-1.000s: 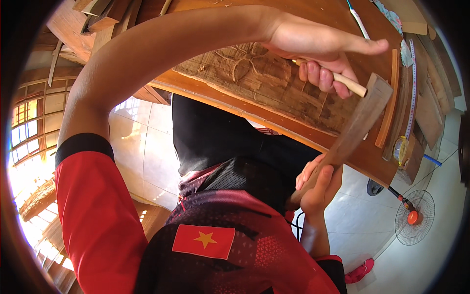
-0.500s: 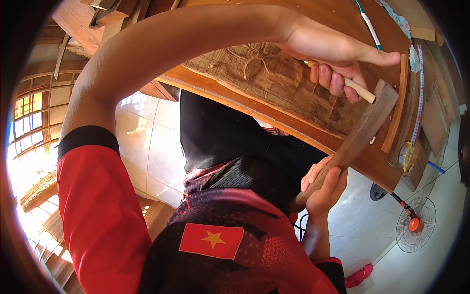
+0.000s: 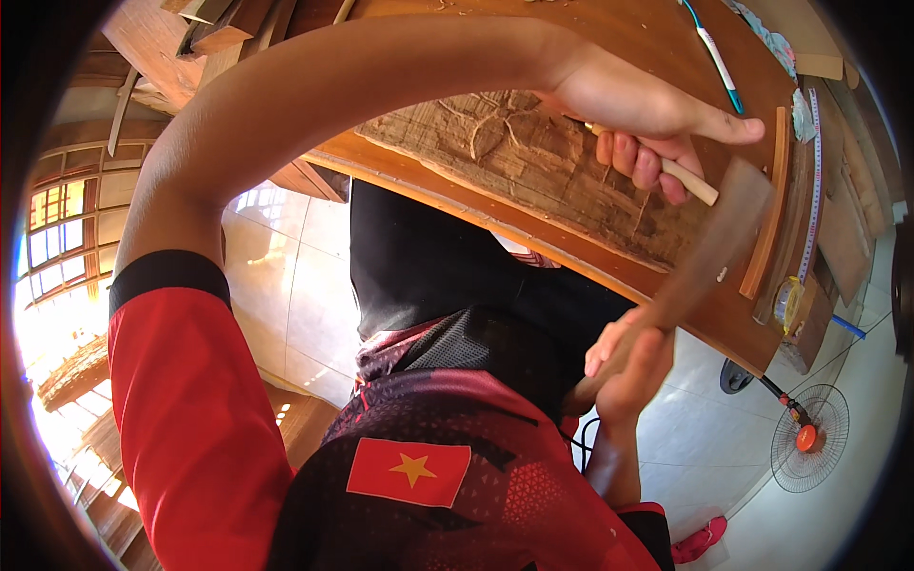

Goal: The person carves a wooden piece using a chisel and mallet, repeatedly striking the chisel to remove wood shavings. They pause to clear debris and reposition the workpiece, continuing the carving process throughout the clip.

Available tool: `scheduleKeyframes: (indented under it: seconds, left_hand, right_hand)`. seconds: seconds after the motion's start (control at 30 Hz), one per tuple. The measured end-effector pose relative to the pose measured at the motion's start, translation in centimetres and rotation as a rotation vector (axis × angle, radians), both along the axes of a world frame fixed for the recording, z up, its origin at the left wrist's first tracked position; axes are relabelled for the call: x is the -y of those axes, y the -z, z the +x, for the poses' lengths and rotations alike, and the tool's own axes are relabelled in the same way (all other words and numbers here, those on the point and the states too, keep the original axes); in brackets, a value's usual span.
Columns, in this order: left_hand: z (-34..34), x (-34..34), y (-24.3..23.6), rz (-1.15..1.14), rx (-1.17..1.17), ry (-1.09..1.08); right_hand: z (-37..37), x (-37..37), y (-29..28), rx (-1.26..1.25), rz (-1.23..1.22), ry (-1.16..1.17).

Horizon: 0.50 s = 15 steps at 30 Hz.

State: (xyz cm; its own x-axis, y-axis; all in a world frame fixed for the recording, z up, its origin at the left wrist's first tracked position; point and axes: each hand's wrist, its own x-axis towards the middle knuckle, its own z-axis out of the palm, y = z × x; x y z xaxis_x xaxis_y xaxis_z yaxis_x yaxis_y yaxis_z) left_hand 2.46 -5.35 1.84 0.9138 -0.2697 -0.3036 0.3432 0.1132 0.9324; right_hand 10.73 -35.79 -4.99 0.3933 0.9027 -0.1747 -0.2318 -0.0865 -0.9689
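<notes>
My left hand (image 3: 647,109) reaches across the top of the view, its fingers wrapped round the pale wooden handle of a chisel (image 3: 689,181) and its thumb stretched out. The chisel's blade is mostly hidden behind that hand. Under it lies a brown wooden board (image 3: 552,181) carved with curved lines in relief. A wooden mallet (image 3: 714,238), slightly blurred, is gripped in my right hand (image 3: 630,371) near the table's front edge. The mallet's striking part is beside the butt of the chisel handle, with a narrow gap between them.
The board rests on an orange-brown table (image 3: 628,38). A white and teal pen-like tool (image 3: 720,67), a wood strip (image 3: 767,209) and a measuring tape (image 3: 788,305) lie toward the right. A fan (image 3: 807,438) stands on the floor; timber pieces (image 3: 228,29) are stacked at upper left.
The mallet has swung slightly away from the chisel's butt, opening a small gap. My left hand and the chisel have shifted a little to the left.
</notes>
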Motion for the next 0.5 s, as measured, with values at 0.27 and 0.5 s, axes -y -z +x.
scheduleKeyframes:
  seconds: [0.27, 0.5]
  left_hand:
    - [-0.1, 0.4, 0.3, 0.074, -0.076, -0.038]
    - [-0.5, -0.2, -0.6, 0.38, 0.149, 0.03]
  right_hand:
    - [0.2, 0.5, 0.4, 0.006, 0.015, 0.021]
    - [0.6, 0.4, 0.4, -0.013, 0.037, -0.06]
